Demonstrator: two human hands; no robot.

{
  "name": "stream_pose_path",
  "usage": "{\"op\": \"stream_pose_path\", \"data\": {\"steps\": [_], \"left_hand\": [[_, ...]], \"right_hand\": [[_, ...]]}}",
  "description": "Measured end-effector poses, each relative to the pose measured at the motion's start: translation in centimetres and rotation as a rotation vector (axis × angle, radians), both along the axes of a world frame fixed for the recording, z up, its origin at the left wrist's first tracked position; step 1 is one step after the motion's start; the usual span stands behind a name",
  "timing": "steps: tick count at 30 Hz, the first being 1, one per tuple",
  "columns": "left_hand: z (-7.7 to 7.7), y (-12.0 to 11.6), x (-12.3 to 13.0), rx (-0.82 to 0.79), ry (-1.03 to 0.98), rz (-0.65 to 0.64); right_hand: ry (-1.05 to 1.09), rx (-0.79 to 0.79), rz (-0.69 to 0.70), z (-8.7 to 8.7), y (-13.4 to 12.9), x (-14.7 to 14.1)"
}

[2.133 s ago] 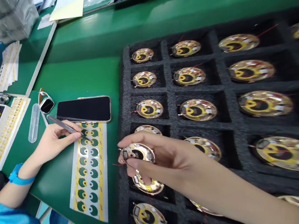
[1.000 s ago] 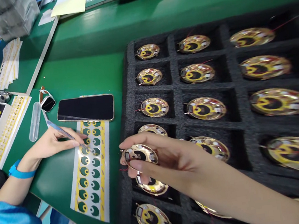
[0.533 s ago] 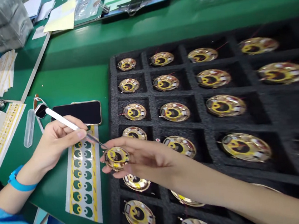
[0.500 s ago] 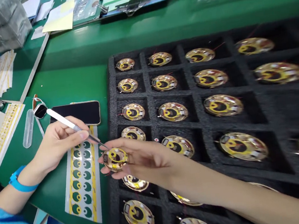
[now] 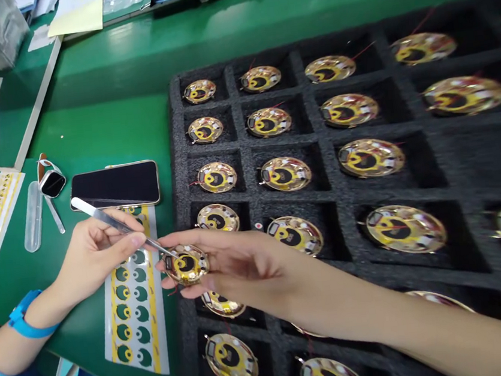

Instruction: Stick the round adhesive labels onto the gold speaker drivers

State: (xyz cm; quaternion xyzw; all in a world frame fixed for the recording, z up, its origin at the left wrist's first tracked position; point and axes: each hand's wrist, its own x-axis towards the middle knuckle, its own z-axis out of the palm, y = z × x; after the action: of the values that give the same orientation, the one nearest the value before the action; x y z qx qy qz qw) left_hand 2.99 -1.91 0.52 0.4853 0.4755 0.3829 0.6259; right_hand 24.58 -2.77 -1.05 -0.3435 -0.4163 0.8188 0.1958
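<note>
"Progress?"
"Left hand (image 5: 97, 252) pinches silver metal tweezers (image 5: 116, 223) at the gold oval part (image 5: 189, 268) the right hand (image 5: 242, 256) holds; its yellow sticker (image 5: 185, 260) seems on, perhaps unsmoothed."
"Other parts (image 5: 285, 173)?"
"Several in the black foam tray (image 5: 240, 135) look stickered."

The left hand (image 5: 97, 248) pinches just beside the curled right hand (image 5: 250, 263).

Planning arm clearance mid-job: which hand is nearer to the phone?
Left. The left hand, holding tweezers, is just below the phone in view; the right hand is farther off, down and right, holding a gold disc.
</note>
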Motion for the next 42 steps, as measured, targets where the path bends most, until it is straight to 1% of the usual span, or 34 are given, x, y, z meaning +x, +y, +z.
{"op": "stream_pose_path", "data": {"steps": [4, 7, 10, 14, 18, 23, 28, 30, 35, 38, 42], "left_hand": [[-0.1, 0.0, 0.0, 0.008, -0.012, 0.000], [-0.1, 0.0, 0.0, 0.010, -0.013, -0.008], [0.0, 0.0, 0.0, 0.014, 0.003, -0.010], [0.2, -0.1, 0.1, 0.031, 0.057, 0.004], [0.2, -0.1, 0.1, 0.039, 0.102, 0.013], [0.2, -0.1, 0.2, 0.046, 0.075, 0.011], [0.3, -0.1, 0.3, 0.076, 0.109, 0.022], [0.4, -0.1, 0.3, 0.090, 0.137, 0.019], [0.3, -0.2, 0.1, 0.126, 0.216, 0.031], [0.4, -0.2, 0.1, 0.147, 0.240, 0.041], [0.6, -0.2, 0.3, 0.169, 0.264, 0.036]], "right_hand": [[-0.074, 0.058, 0.004, -1.0, -0.2, 0.1], [-0.066, 0.092, -0.015, -1.4, -0.5, 0.1], [-0.032, 0.094, -0.046, -1.4, -0.5, 0.1], [-0.019, 0.084, -0.040, -1.1, -0.4, 0.0], [-0.052, 0.108, -0.037, -1.3, -0.4, 0.0], [-0.096, 0.101, -0.046, -1.2, -0.5, 0.0], [0.041, 0.069, -0.045, -1.2, -0.5, 0.1], [0.060, 0.070, -0.046, -1.1, -0.6, 0.1], [-0.069, 0.071, -0.080, -0.7, -0.8, 0.0], [-0.055, 0.092, -0.063, -1.1, -0.8, 0.0], [0.057, 0.174, -0.023, -2.0, -0.6, 0.0]]}}
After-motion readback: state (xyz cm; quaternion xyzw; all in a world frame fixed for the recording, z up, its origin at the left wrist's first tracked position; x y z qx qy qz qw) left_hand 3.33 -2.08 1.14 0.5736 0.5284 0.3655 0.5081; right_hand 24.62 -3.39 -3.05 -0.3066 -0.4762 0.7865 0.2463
